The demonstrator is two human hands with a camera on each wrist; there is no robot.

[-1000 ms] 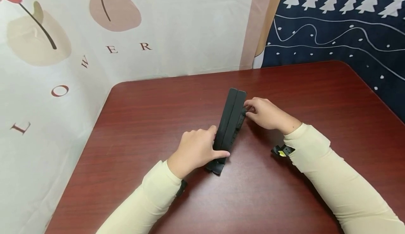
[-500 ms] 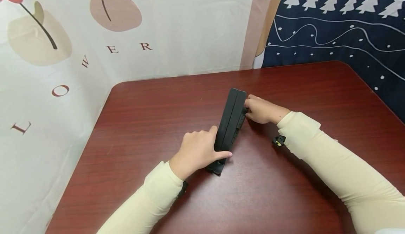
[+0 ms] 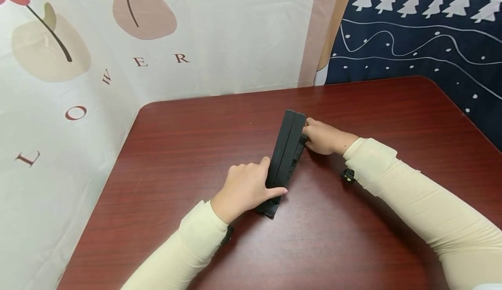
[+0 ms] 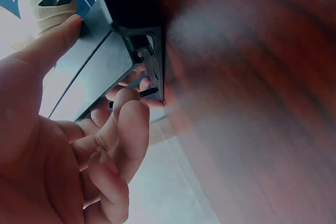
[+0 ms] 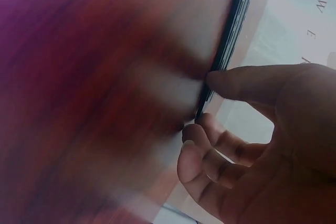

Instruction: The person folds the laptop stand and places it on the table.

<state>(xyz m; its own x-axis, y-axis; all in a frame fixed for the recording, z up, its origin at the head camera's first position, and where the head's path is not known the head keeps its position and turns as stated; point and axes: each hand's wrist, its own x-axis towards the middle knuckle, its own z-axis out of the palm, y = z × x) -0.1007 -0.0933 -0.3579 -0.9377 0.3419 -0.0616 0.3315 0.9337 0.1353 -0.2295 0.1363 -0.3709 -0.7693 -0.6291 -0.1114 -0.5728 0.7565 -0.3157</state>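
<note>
A black folding stand (image 3: 286,148) with two long flat slabs side by side and a notched lower frame leans over the table. My left hand (image 3: 244,187) holds its near end, the thumb across the right slab. Seen from the left wrist, the thumb lies against the slab face (image 4: 97,59) and the fingers curl beneath it. At the far right side my right hand (image 3: 323,136) grips the lower frame, its fingers partly hidden behind the slabs. In the right wrist view the thumb presses a thin black bar (image 5: 231,38), with the fingertips curled under its end.
The stand is on a reddish-brown wooden table (image 3: 188,142). A pale floral cloth (image 3: 243,37) hangs behind and to the left, and a dark blue cloth (image 3: 415,42) with white trees at the back right. Both wrists wear small black cameras.
My right hand has shifted slightly left and closed its fingers on the frame's far end. The left hand and the stand stay nearly where they were.
</note>
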